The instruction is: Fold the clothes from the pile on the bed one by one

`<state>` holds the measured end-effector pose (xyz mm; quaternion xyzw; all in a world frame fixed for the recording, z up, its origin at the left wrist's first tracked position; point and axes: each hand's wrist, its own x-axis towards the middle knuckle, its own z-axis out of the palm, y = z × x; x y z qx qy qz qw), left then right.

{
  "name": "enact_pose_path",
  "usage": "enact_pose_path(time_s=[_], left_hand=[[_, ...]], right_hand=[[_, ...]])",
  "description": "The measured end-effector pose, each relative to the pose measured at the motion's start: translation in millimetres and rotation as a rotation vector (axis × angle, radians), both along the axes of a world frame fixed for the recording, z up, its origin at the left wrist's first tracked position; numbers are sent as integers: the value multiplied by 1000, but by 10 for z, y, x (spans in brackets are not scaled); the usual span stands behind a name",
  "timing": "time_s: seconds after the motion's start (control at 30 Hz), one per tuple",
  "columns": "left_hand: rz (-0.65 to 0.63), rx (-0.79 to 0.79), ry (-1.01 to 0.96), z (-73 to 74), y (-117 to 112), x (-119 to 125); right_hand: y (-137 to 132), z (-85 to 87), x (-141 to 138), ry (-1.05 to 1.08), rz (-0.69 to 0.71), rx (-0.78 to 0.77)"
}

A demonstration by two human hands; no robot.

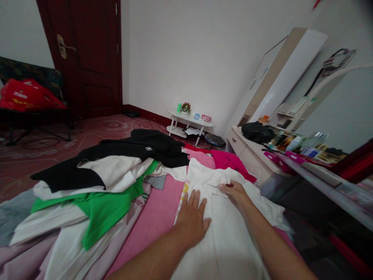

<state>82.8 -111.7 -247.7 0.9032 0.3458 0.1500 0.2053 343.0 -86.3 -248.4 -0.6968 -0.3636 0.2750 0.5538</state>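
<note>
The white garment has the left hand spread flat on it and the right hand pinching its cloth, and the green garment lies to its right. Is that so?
Not quite: the head view shows the green garment to the left of the white garment. The left hand does lie spread flat on the latter, and the right hand pinches its cloth.

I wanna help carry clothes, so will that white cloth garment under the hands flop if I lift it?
Probably: the white garment creases softly near the right hand. It's likely light, since it lies thin and flat under the left hand.
</note>
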Motion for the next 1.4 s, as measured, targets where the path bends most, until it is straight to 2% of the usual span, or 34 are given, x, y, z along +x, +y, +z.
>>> enact_pose_path(time_s=[0.27,0.43,0.53,0.63,0.73,0.8,0.83,0.9,1.0,1.07,1.17,1.3,1.4], left_hand=[[-8,-2,-10,2,-5,-8],[-8,-3,-7,0,1,-7],[-13,1,-9,-14,1,-2],[-3,12,-13,-38,4,6],[-6,26,-29,-72,10,13],[-5,33,-52,-96,16,18],[-1,39,-71,-105,19,23],[24,54,-126,-115,31,36],[111,46,-246,-108,61,65],[170,13,-333,-102,86,81],[195,-27,-440,-118,123,94],[218,1,-522,-165,157,96],[214,86,-468,-185,161,96]], right_hand=[[181,-38,90,170,-242,68],[176,-101,40,243,-211,28],[141,-158,-14,176,-181,30],[139,-175,-50,44,-240,91],[153,-96,-103,-150,-326,182],[149,2,-193,-276,-334,225],[137,57,-260,-368,-296,222],[90,160,-435,-613,-123,162],[-31,265,-739,-1029,241,-21],[-123,295,-909,-1224,365,-138],[-255,290,-1058,-1394,354,-231],[-425,192,-1119,-1365,305,-194],[-545,91,-1149,-1310,311,-123]])
